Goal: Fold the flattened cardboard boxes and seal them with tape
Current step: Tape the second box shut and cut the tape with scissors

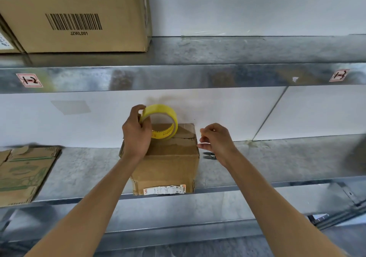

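In the head view, the left hand (136,133) gripped the tape roll (164,118) over the folded box (168,163) on the shelf (267,163) while the right hand (215,139) pinched the tape end (203,143) at its right edge; sealing appeared under way, probably requiring press-down and cutting next.

Free shelf (89,167) between box (168,163) and flattened cardboard (23,175)
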